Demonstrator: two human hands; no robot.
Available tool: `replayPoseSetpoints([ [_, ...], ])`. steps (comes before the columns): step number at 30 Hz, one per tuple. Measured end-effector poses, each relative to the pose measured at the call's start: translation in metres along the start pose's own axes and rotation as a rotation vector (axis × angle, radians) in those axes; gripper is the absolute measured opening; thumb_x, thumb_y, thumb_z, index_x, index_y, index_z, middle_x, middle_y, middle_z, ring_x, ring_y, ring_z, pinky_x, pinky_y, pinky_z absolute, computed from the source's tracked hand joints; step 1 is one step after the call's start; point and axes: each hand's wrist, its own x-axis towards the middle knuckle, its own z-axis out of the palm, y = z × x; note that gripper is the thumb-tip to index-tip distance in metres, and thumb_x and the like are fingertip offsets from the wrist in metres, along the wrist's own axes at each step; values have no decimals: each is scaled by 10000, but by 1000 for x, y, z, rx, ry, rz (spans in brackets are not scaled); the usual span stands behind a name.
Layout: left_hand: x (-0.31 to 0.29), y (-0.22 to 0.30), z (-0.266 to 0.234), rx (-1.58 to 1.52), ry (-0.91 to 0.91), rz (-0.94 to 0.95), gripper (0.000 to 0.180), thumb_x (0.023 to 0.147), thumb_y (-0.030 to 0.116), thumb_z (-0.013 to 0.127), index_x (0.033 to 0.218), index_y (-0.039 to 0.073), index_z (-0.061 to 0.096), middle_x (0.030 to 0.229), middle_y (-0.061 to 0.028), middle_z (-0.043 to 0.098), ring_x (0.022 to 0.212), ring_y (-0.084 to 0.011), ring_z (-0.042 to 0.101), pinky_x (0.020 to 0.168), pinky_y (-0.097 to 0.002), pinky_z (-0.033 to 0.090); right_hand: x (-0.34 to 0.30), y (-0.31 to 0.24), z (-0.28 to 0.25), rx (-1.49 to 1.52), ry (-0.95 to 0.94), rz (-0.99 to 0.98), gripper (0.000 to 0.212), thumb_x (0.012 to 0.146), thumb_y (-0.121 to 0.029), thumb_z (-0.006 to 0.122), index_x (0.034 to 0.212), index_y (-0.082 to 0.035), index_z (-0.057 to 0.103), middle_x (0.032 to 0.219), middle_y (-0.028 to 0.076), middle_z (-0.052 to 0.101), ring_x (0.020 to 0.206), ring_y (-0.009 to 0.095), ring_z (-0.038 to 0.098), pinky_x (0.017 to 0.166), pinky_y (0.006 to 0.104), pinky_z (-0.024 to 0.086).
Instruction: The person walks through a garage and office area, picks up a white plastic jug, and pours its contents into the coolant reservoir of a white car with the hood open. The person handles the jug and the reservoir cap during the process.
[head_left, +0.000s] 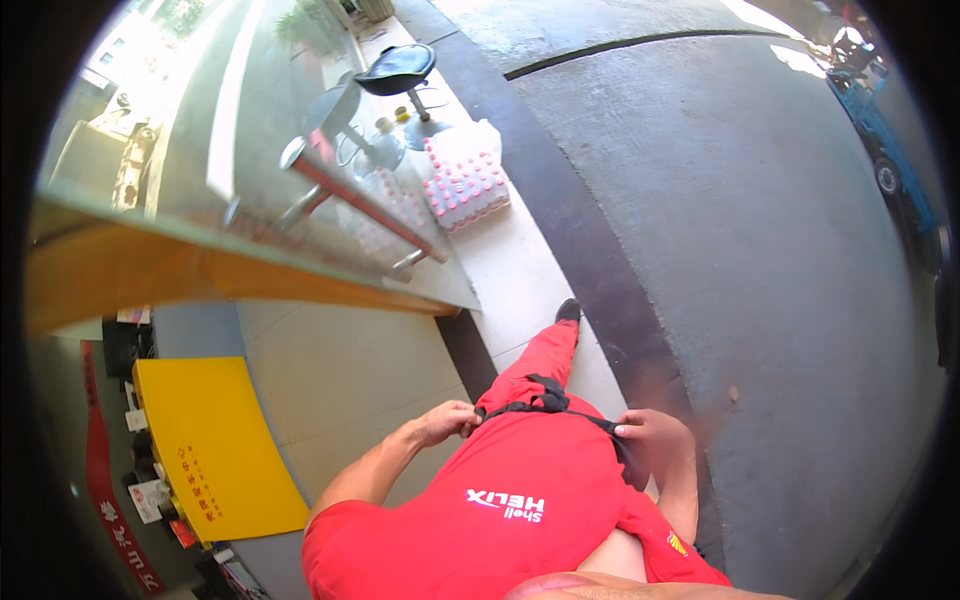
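Observation:
A black waist strap (pixel 518 407) runs across the front of my red shirt, with a dark buckle or small pouch (pixel 548 393) near its middle. My left hand (pixel 450 422) is closed on the strap at my left side, fingers pinched together. At the other side, my right hand (pixel 652 436) pinches the strap's right end between thumb and fingers; part of this hand is smeared by motion. Below the strap, one red trouser leg and a dark shoe (pixel 568 311) show on the pale step.
A glass door (pixel 330 235) with a metal handle (pixel 365 212) stands at the left. Beyond it are wrapped bottles with pink caps (pixel 465 180) and a black stool (pixel 396 70). A yellow counter (pixel 215 440) is at lower left, a blue vehicle (pixel 885 140) at far right.

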Motion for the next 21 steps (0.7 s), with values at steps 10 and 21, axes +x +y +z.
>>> replayPoseSetpoints([
  [10,147,273,8,370,-121,-21,196,908,177,620,791,32,681,710,1,642,648,-81,580,625,-250,467,1,-71,-165,317,213,101,250,897,-250,712,1048,-52,682,935,-34,642,892,82,555,860,256,441],
  [21,341,482,-2,648,-38,27,237,876,209,581,800,4,673,698,-39,636,661,-109,615,642,-275,491,90,-128,-375,569,288,-38,200,890,-158,708,1044,-42,656,964,-23,641,890,90,567,865,268,467],
])
